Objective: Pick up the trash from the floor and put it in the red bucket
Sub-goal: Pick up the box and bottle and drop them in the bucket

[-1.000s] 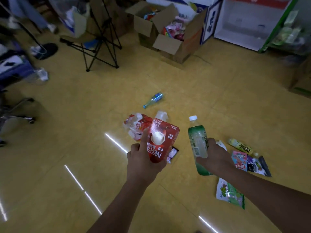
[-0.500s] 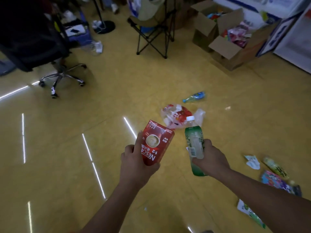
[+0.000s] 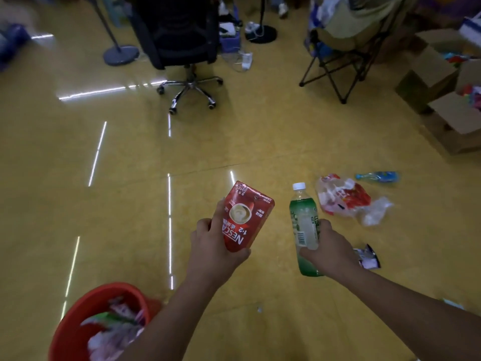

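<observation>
My left hand (image 3: 212, 246) grips a red Nescafe coffee pouch (image 3: 246, 217) held upright above the floor. My right hand (image 3: 329, 252) holds a green plastic bottle (image 3: 304, 227) with a white cap, also upright. The red bucket (image 3: 78, 324) stands at the lower left, below my left forearm, with several wrappers inside. On the floor to the right lie a red and white plastic bag (image 3: 343, 198), a small blue bottle (image 3: 378, 176) and a dark wrapper (image 3: 368, 257).
A black office chair (image 3: 182, 48) stands at the top centre, a folding camp chair (image 3: 348, 40) at the upper right. Open cardboard boxes (image 3: 447, 105) sit at the right edge. A round stand base (image 3: 121, 54) is at the upper left.
The view has swung left: the red bucket has come into sight at the lower left and the floor trash has shifted right. Both hands keep their hold on the pouch and bottle.
</observation>
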Available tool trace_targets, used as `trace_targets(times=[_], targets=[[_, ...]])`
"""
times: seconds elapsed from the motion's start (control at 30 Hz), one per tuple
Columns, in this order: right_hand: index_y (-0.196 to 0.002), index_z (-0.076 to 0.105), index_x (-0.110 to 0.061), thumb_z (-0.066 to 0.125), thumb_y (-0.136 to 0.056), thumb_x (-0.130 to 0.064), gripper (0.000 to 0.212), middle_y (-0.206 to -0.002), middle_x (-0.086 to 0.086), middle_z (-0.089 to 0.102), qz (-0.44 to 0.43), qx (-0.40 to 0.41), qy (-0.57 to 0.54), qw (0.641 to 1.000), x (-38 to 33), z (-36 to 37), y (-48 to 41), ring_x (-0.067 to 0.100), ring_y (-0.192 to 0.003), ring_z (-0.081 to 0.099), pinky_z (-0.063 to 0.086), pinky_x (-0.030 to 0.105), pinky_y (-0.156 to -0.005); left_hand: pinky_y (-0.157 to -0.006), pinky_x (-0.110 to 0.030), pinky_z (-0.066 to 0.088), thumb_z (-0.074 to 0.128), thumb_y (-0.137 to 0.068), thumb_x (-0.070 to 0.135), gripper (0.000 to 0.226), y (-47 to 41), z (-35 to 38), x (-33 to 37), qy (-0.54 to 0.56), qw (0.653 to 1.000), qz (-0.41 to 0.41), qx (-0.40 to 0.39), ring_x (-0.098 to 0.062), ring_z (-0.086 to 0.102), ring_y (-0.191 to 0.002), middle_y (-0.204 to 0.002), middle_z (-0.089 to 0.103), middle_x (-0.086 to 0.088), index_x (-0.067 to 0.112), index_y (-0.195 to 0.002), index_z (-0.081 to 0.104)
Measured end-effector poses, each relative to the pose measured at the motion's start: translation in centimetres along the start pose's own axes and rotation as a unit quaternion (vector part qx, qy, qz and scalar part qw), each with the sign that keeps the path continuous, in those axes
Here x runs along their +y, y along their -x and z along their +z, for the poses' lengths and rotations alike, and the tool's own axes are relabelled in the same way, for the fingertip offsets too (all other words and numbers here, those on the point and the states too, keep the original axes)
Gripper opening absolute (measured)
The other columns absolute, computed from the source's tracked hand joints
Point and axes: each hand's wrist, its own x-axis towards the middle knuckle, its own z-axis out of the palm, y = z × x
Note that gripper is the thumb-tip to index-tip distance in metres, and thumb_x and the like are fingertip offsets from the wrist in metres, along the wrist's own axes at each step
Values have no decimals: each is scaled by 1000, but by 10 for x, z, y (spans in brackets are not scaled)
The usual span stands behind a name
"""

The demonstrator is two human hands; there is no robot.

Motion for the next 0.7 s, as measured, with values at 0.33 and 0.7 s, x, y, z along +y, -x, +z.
trace_targets(times=[0.33,0.7], targets=[[-123,38,-20,74,-75,-40,63,-102,-1,64,-91,-36,51,994,-118,71,17,20,-80,63,46,29,-55,-89,-26,36,82,-62,46,120,36,-80,-115,-3,994,-84,62,-17,39,-111,-122,42,-3,45,-151,1],[-118,39,-20,74,-75,-42,59,-99,0,62,-183,-93,96,974,-222,159,41,20,-79,63,55,34,-62,-92,-38,42,80,-62,48,119,94,-125,-215,7,973,-198,116,-23,40,-113,-125,42,-5,48,-150,0]])
